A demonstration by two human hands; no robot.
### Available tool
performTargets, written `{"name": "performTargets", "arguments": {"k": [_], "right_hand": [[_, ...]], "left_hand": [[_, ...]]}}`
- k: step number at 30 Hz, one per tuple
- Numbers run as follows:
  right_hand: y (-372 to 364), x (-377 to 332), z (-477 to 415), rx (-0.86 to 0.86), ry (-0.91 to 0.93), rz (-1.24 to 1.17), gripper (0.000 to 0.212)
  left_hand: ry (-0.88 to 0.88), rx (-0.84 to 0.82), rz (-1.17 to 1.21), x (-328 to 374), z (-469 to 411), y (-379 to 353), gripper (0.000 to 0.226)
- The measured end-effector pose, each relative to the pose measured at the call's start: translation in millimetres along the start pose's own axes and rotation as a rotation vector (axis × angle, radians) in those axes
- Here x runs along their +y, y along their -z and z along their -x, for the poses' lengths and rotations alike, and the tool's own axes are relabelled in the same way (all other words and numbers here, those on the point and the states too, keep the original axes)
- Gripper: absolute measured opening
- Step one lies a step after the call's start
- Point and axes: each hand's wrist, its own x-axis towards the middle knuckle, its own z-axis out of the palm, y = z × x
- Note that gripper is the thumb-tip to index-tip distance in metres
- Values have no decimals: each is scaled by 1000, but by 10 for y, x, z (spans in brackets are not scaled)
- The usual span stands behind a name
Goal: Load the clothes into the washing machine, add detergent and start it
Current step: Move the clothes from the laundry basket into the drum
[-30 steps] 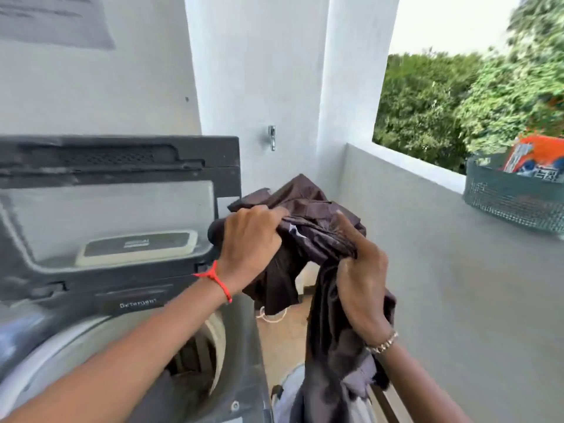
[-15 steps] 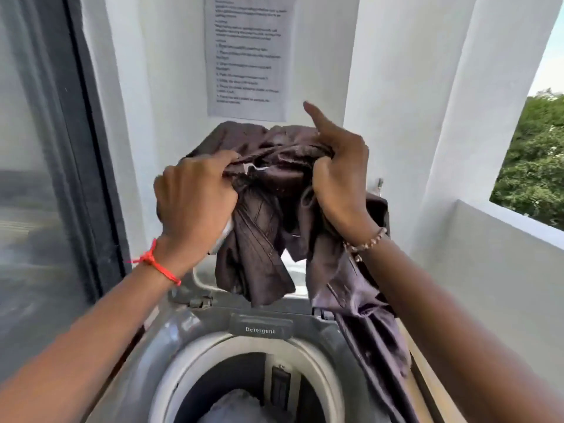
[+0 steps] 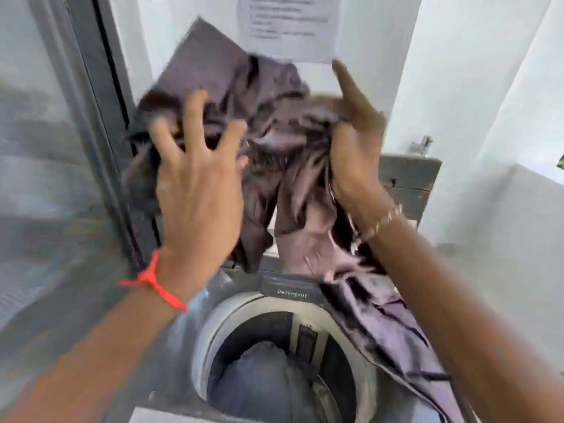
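A dark brown garment [image 3: 268,123] hangs bunched and blurred above the open top-loading washing machine [image 3: 210,328]. One end of it trails over the machine's right rim. My left hand [image 3: 195,178] is at the garment's left side with fingers spread wide, gripping nothing. On the cloth's right side, my right hand [image 3: 357,141] has its lower fingers curled into a fold and its index finger pointing up. Inside the drum lies a blue-grey piece of clothing [image 3: 259,380]. A flap marked "Detergent" [image 3: 291,293] sits at the back of the drum opening.
The machine's raised lid [image 3: 409,178] stands behind the garment. A dark door frame with glass [image 3: 100,123] runs down the left. A printed notice [image 3: 290,25] is on the white wall, and a tap [image 3: 422,145] is to the right above the lid.
My left hand has let go of the garment and spread its fingers. The cloth has flared upward over the drum, and my view has dropped closer to the machine.
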Motion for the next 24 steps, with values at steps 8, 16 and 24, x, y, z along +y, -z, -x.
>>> {"name": "performTargets", "arguments": {"k": [8,16,24], "right_hand": [[600,1112,2315,16,-637,299,78],[787,1622,2904,-188,-929,517,75],[1077,1722,2946,-968,-1208,738,106]], "left_hand": [[-215,-457,-31,-109,1909,-1210,50],[-518,-957,-44,-136,2290,-1687,55],[-504,-1172,9,74,2320,-1839,58]]}}
